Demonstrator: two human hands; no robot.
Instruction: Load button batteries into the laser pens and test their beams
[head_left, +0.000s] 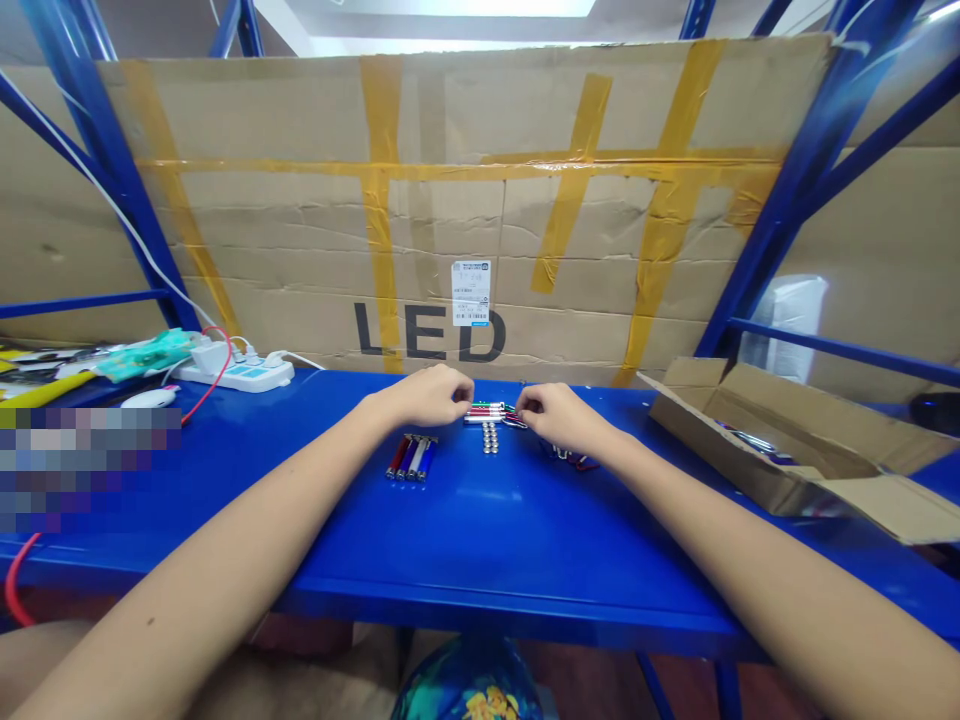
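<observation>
Several slim metallic tubes (487, 412) in green, red and silver lie side by side at the back of the blue table. My left hand (442, 393) is at their left ends, fingers curled together; what they grip, if anything, is too small to tell. At the right ends, my right hand (551, 412) has its fingers pinched by a small clip-like part. Just in front of the tubes stand small silver button-like pieces (490, 438) in two columns. A group of red, blue and silver tubes (412, 457) lies left of them. Small dark clips (574, 458) lie partly under my right hand.
An open cardboard box (757, 440) holding shiny items is at the right. A white power strip (244, 372) with cables and a pile of mixed items (142, 355) occupy the left. Behind the blue table (480, 530) stands a large cardboard panel (300, 260), with blue posts at both sides.
</observation>
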